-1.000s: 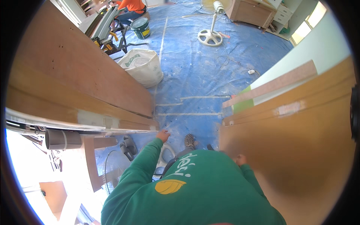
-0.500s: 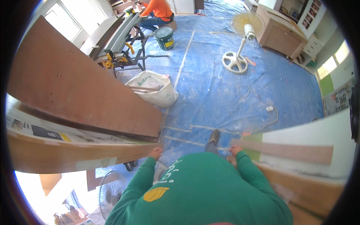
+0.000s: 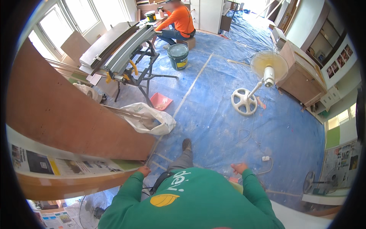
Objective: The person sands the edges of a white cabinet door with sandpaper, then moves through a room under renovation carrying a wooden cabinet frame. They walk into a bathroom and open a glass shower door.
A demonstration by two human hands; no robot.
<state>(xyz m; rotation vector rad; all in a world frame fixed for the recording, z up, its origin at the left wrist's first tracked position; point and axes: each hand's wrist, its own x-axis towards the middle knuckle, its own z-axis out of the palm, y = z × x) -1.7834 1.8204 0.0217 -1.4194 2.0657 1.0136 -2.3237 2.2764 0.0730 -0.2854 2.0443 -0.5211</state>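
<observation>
Head view: left hand (image 3: 144, 170) at the lower corner of a big brown board (image 3: 65, 114), fingers curled on its edge where newspaper (image 3: 57, 164) is stuck along the rim; board tilted up to the left, low corner near the body, likely steadied there because of its length. Right hand (image 3: 240, 168) free over the blue floor sheet (image 3: 213, 114), fingers loosely apart, holding nothing, out to the side as if for balance. One foot (image 3: 187, 144) forward on the sheet. White sack (image 3: 146, 118) just beside the board. Farther off, saw stand (image 3: 131, 57), green bucket (image 3: 178, 56), standing fan (image 3: 263, 76), crouching person in orange (image 3: 177, 23).
</observation>
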